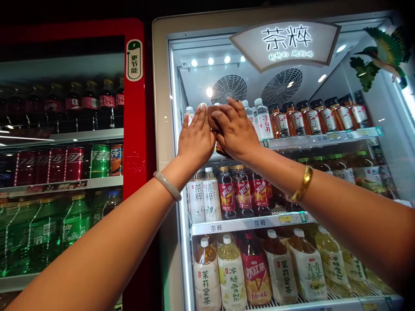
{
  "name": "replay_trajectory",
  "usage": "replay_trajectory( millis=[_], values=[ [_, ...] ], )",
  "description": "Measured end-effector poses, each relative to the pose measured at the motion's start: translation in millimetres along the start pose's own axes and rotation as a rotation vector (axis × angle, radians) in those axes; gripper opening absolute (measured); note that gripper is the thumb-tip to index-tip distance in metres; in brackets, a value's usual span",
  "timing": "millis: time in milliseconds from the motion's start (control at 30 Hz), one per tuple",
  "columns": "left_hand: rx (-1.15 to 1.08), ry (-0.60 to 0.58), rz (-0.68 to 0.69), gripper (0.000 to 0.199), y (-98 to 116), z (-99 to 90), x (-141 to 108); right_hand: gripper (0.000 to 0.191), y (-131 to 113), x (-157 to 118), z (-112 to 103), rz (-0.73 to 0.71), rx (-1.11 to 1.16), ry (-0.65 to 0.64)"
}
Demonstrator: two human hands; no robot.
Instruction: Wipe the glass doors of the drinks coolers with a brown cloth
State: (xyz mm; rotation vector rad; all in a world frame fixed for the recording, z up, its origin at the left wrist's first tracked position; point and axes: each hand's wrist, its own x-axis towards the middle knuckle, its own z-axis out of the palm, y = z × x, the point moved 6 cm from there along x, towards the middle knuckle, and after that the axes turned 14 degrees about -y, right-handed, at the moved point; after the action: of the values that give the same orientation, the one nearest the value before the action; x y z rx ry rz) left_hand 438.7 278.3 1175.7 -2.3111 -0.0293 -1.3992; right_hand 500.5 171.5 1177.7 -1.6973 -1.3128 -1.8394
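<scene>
Left hand (196, 136) and right hand (236, 129) look braced against fridge door (162, 86). Best: even pressure, weight spread over both, wrists loose, no sudden shove, since bottles (211, 194) stand right behind. Left: fingers long, nearly straight, close together. Right: fingers bent; can't tell if anything held. Door straight ahead of both, seemingly touching; exact contact unclear. Hands side by side, thumbs adjacent.
</scene>
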Motion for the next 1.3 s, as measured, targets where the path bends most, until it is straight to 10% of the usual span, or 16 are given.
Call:
replay_trajectory(
  millis=[133,367,600,833,1067,1300],
  values=[
    [-0.019,-0.003,0.058,0.064,-6.8,-4.4,-13.7,0.038,0.1,-15.3,-3.8,-0.15,0.005,-0.032],
    [-0.053,0.018,0.021,0.064,-33.1,-6.4,-13.3,0.044,-15.3,44.5,13.3,0.139,0.034,-0.014],
    [-0.006,-0.019,0.039,0.065,-54.2,-2.9,-40.9,0.039,-30.5,12.1,14.0,-0.166,0.029,-0.073],
    [-0.015,-0.028,-0.026,0.067,-50.9,-2.9,-48.5,0.04,-52.5,29.5,27.4,0.019,0.029,0.078],
    [0.015,-0.095,-0.009,0.064,-50.8,3.0,-88.4,0.033,-58.6,-34.0,11.1,-0.468,0.039,-0.094],
    [-0.07,-0.024,-0.082,0.067,-40.8,13.1,-91.4,0.036,-69.2,-17.5,19.8,-0.071,0.049,0.025]
  ],
)
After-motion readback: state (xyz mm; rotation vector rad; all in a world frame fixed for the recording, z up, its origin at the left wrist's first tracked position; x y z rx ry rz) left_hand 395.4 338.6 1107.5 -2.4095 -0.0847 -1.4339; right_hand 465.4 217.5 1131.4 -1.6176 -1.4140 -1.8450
